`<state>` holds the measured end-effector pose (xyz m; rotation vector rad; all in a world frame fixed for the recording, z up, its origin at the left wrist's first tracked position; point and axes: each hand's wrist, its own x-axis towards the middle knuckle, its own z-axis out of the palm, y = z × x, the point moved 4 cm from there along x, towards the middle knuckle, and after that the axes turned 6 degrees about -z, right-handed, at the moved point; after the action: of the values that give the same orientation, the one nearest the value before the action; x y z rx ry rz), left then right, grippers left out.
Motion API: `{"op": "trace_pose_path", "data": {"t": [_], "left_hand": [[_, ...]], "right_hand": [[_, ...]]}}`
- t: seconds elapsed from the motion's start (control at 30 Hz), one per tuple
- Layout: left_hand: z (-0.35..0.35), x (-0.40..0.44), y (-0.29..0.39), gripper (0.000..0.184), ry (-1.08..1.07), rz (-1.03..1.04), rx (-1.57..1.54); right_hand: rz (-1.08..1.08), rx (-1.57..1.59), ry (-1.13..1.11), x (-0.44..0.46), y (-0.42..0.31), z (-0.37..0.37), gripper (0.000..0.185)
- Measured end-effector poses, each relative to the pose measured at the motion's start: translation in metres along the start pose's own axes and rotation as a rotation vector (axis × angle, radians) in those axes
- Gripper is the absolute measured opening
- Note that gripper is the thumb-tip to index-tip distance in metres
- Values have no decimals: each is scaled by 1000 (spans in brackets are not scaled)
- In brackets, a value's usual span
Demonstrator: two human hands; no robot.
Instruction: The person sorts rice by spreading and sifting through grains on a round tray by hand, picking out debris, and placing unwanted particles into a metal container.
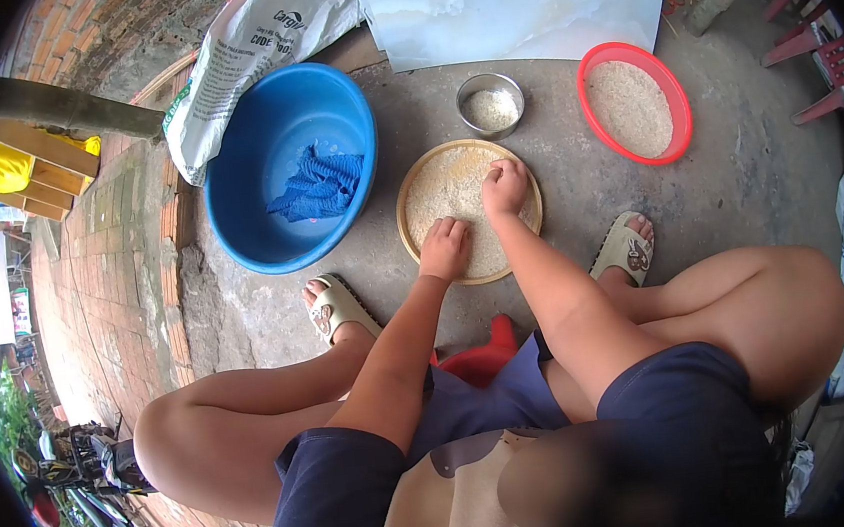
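Observation:
A round shallow tray (403, 215) with a tan rim lies on the concrete floor, spread with pale grains (489, 248). My left hand (446, 249) is at the tray's lower left on the grains, its fingers curled; whether it holds any is hidden. Over the tray's right side is my right hand (505, 188), closed, with its fingertips out of sight. A metal bowl (489, 110) with some grains stands just above the tray. To the right, a red basin (688, 120) holds more pale grains.
A large blue basin (241, 149) with a blue cloth (320, 184) stands at the left, beside a white printed sack (267, 36). A pale sheet (520, 4) lies at the top. My sandalled feet flank the tray, and a red stool (481, 362) is beneath me.

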<state>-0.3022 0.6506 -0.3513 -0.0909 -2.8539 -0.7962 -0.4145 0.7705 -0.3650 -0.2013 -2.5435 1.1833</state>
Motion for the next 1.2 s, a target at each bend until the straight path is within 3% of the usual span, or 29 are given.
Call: {"op": "trace_pose_path", "data": {"t": [0.07,0.13,0.17,0.27,0.3,0.37,0.4,0.53,0.6,0.73,0.83,0.97,1.03,1.07,1.17,1.2], "left_hand": [[-1,5,-1,10,47,-59,-28],[-7,21,-6,7,179,-145,-114],[-13,31,-3,7,184,-145,-113],[-34,55,5,6,280,-206,-158],[-40,63,10,8,273,-183,-153],[-45,75,16,11,259,-138,-142],[-48,78,19,13,249,-119,-91],[-55,72,23,19,338,-175,-147],[-40,62,11,27,224,-291,-30],[-15,40,9,31,-36,-242,-85],[-3,23,2,28,16,-202,-125],[-3,31,-13,19,-32,-230,-162],[-16,43,-20,9,61,-413,-304],[-22,51,-20,9,159,-379,-346],[-45,82,-5,11,188,-338,-409],[-48,89,1,14,86,-352,-542]], "right_hand": [[20,-29,43,0,-5,-1,10],[284,279,-99,-1,-3,10,9],[279,281,-99,0,-3,13,9],[642,913,-429,-5,-11,35,17],[636,915,-429,-2,-16,37,17],[895,1159,-759,-10,-34,51,25],[939,1138,-841,-11,-35,49,29],[942,1253,-721,1,-26,58,30],[935,1223,-637,7,-4,66,33],[923,1020,-559,9,18,56,35],[894,1020,-519,-1,24,38,36],[879,1009,-529,0,26,39,38],[820,953,-604,1,21,42,39],[819,949,-606,1,19,43,39],[879,1076,-726,3,2,54,40],[883,1152,-790,2,-5,55,40]]}}
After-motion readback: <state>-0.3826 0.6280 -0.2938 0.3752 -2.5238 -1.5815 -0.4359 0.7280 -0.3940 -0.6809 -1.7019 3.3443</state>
